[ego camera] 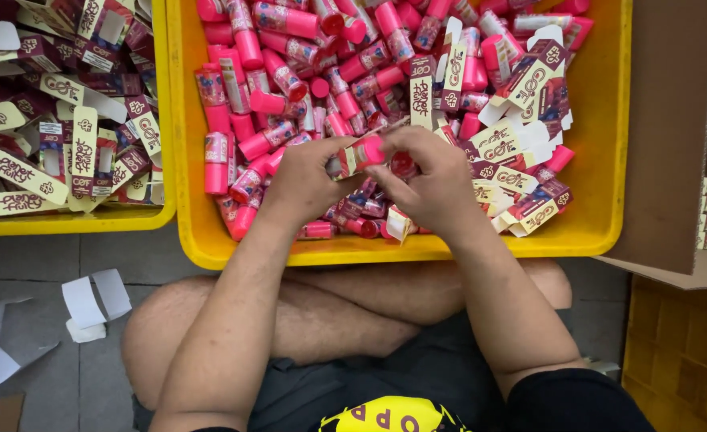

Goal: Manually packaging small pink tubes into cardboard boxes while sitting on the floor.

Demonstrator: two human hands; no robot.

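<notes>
above a yellow plastic bin (593,232), left hand (309,180) and right hand (425,180) both grip one pink tube (367,150) entering its small carton; beyond the grip, many loose tubes (289,72) remain unboxed.

The scene is viewed from a single head-worn camera, aimed steeply downward and close in. The yellow bin (593,144) fills the upper frame; crossed legs (329,312) and floor (41,264) are seen below.
</notes>
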